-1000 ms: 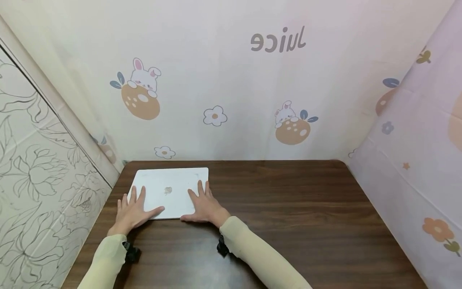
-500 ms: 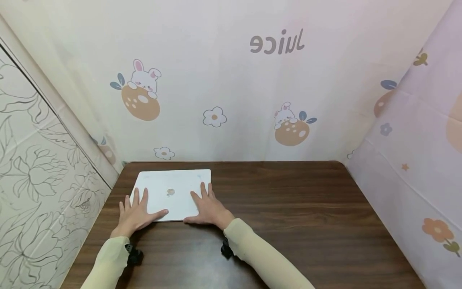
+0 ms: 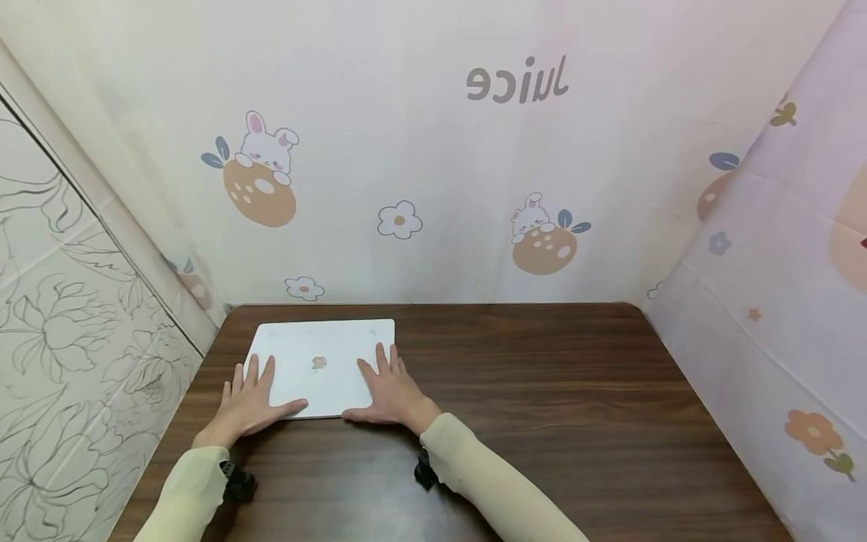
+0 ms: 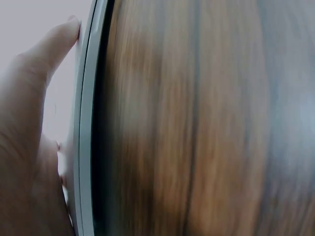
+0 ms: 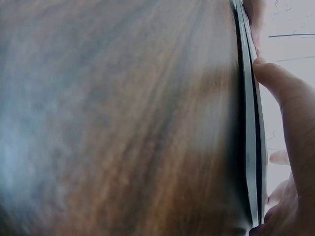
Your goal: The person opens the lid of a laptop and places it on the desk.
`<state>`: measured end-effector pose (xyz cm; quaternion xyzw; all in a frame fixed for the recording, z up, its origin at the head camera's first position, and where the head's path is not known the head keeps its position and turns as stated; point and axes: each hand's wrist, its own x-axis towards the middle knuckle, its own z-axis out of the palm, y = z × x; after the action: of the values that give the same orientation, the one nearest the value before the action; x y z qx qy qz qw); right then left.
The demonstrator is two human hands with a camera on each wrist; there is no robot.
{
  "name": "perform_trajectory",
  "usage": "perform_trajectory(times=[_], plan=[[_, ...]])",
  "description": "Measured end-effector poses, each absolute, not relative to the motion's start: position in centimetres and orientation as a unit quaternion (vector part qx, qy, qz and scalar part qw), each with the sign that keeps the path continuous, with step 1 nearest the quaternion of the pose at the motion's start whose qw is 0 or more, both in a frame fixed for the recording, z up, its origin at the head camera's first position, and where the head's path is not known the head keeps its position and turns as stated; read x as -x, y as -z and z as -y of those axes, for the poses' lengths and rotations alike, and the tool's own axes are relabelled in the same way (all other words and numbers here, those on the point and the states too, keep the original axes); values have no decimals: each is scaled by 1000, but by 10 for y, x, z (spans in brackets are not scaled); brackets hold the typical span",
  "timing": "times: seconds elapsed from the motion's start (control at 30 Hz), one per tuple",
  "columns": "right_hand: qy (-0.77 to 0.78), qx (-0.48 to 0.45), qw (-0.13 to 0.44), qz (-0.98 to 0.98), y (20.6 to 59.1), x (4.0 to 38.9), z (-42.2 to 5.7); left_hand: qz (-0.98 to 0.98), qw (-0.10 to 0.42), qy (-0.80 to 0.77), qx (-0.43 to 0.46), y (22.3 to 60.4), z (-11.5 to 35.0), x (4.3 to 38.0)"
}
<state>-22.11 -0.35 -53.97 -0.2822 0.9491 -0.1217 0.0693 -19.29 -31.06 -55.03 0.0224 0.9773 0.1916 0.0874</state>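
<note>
A closed white laptop (image 3: 308,346) with an apple logo lies flat at the back left of the table. My left hand (image 3: 245,403) rests on its front left corner, fingers spread and fairly straight, the thumb lying along the top near the front edge. At the front right corner is my right hand (image 3: 391,391), likewise spread, its fingertips over the lid's right side and its thumb at the front edge. The left wrist view shows the laptop's grey front edge (image 4: 86,123) beside the thumb. In the right wrist view a dark seam runs between lid and base (image 5: 252,132).
The dark brown wooden table (image 3: 542,421) extends far to the right of the laptop. A patterned curtain (image 3: 406,150) hangs right behind the table's back edge, with further printed cloth on the left and right. Black wrist cameras (image 3: 240,483) sit at both cuffs.
The laptop has slid slightly to the right and towards me, with both hands moving along on it. The head view has shifted a little too.
</note>
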Motion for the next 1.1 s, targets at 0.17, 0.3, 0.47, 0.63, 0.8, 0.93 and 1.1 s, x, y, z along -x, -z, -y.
perform_trajectory(times=[0.17, 0.3, 0.47, 0.63, 0.8, 0.93, 1.1], plan=[[124, 271, 73, -952, 541, 221, 9, -977, 75, -196, -49, 550, 321, 191], [126, 268, 73, -952, 542, 222, 12, -978, 71, -187, -52, 551, 323, 193], [116, 266, 68, -955, 545, 222, 13, -980, 64, -179, -56, 555, 321, 193], [117, 270, 69, -953, 543, 220, 11, -981, 61, -175, -54, 556, 318, 192], [117, 270, 72, -953, 542, 219, 8, -982, 64, -171, -56, 557, 316, 191], [123, 271, 75, -952, 541, 219, 5, -982, 62, -171, -57, 557, 314, 190], [137, 269, 84, -950, 541, 218, 2, -982, 57, -172, -57, 556, 310, 188]])
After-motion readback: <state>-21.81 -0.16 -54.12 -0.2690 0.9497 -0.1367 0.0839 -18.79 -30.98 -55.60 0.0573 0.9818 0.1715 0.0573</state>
